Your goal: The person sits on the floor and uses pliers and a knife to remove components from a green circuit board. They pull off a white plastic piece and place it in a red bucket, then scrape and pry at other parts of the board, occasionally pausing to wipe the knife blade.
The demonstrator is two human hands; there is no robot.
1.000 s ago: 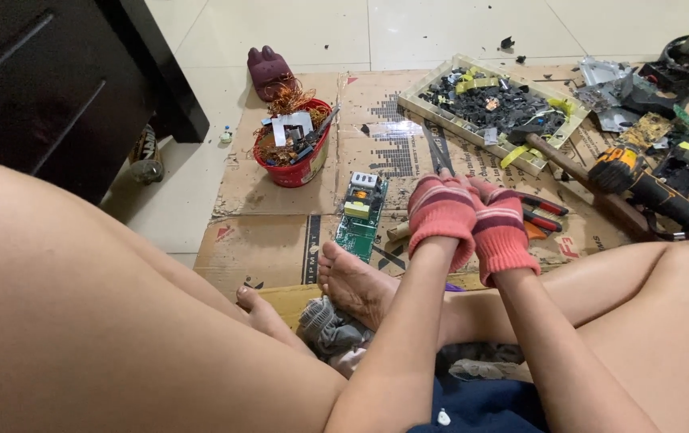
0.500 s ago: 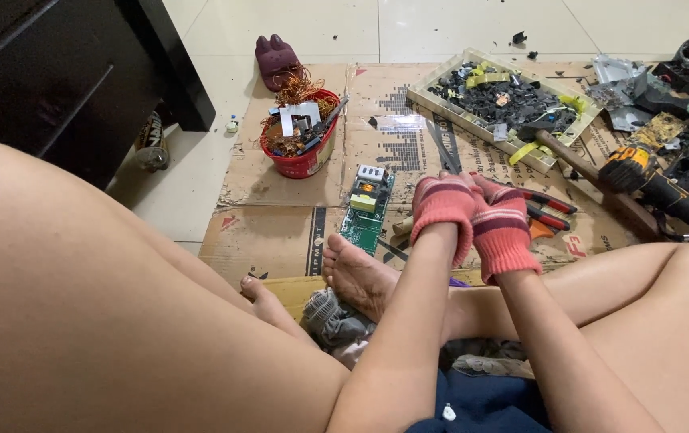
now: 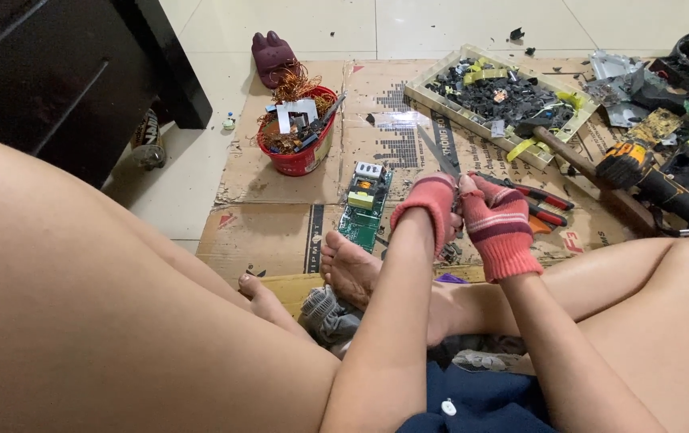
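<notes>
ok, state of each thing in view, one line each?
left hand: gloved, closed against the right; what it holds is hidden
right hand: gloved, closed against the left
green circuit board: flat on the cardboard, untouched
red basket: upright, full of copper wire and scrap
parts tray: flat, loaded with dark fragments
cordless drill: lying on its side
red-handled pliers: lying down, untouched
</notes>
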